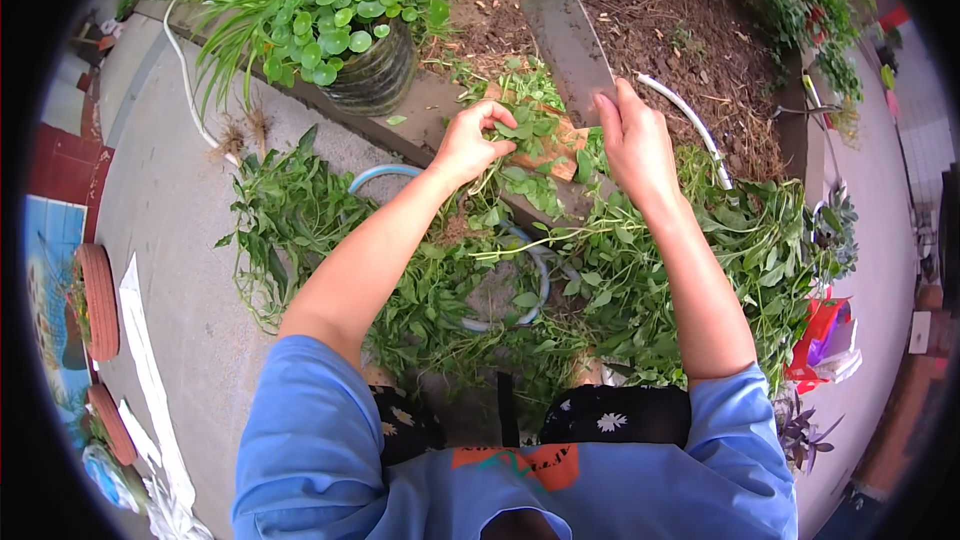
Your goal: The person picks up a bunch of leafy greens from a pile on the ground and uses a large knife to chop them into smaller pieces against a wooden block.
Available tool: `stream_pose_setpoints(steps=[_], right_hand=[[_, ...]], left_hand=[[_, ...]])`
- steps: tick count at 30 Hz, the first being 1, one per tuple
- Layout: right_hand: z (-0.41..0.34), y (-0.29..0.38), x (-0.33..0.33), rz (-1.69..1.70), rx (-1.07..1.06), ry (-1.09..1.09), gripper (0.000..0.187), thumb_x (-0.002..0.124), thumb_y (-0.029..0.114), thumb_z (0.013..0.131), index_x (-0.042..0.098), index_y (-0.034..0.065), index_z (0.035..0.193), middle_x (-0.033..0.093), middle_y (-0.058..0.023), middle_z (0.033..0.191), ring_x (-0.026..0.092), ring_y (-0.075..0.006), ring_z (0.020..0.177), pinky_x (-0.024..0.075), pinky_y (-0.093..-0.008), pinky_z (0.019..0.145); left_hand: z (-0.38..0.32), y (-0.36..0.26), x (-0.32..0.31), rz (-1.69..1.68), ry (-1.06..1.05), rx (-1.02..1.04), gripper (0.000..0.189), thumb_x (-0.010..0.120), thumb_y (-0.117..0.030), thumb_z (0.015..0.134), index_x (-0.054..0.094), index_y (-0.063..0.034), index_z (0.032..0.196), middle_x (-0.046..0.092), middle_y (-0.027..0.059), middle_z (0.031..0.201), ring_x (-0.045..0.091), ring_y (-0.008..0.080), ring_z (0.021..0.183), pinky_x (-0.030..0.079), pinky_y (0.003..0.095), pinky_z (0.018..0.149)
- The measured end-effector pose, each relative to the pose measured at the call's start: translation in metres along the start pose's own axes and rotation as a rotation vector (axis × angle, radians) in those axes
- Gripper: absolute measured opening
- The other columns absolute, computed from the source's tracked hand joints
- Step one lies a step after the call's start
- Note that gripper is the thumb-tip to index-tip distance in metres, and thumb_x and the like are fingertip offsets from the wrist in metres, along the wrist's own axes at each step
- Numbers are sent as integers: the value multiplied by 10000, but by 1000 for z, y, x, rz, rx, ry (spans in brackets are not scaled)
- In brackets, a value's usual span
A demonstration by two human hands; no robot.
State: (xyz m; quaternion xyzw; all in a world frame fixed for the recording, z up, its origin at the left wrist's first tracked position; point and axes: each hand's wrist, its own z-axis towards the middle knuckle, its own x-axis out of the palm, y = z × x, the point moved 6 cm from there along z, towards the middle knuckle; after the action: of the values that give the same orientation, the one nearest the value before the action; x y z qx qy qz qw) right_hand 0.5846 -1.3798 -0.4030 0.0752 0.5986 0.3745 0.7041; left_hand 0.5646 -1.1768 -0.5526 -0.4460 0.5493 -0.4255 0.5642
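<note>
A wide cleaver with a dirt-specked blade is in my right hand, its blade pointing up and away over the garden bed's edge. My left hand pinches leafy green stems over a wooden board. Bits of chopped greens lie on and beyond the board. The board rests on the bed's concrete ledge. Below my forearms, a large heap of uprooted leafy plants spreads over the ground, with more at the left. One long pale stem lies across the heap.
A dark pot of round-leaved plants stands on the ledge at the left. Bare soil fills the bed behind. A blue-grey hose loops through the heap; a white pipe curves at the right. A red bag sits at the right.
</note>
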Motion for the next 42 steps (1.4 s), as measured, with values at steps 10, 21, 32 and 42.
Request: stream_pose_setpoints(steps=[10, 21, 32, 42], right_hand=[[-18, -21, 74, -326, -88, 312, 227, 535, 200, 960, 537, -27, 975, 667, -245, 775, 673, -417, 730, 547, -506, 653], [-39, -3, 88, -603, -166, 369, 170, 560, 58, 841, 476, 35, 987, 676, -172, 706, 697, -327, 636, 563, -423, 574], [2, 10, 5, -287, -40, -24, 190, 507, 212, 994, 511, 23, 972, 617, -210, 595, 641, -420, 588, 503, -516, 535], [13, -30, 37, -539, 29, 208, 176, 490, 188, 984, 514, 14, 979, 674, -223, 730, 688, -397, 724, 544, -496, 633]], left_hand=[[-38, -45, -3, 639, -203, 340, 506, 792, -9, 674, 544, -97, 1106, 563, 92, 1090, 570, 314, 1041, 463, 406, 893], [-51, -11, -4, 878, -242, -76, 352, 650, -119, 823, 506, 2, 1120, 602, 185, 1018, 573, 359, 1025, 468, 465, 880], [-73, -20, -18, 1026, 147, 116, 285, 462, 30, 826, 437, -8, 1107, 526, 210, 1020, 571, 394, 992, 486, 486, 824], [-66, -22, -16, 1031, 193, 119, 216, 487, 25, 818, 432, -9, 1024, 532, 204, 991, 592, 386, 946, 506, 479, 773]])
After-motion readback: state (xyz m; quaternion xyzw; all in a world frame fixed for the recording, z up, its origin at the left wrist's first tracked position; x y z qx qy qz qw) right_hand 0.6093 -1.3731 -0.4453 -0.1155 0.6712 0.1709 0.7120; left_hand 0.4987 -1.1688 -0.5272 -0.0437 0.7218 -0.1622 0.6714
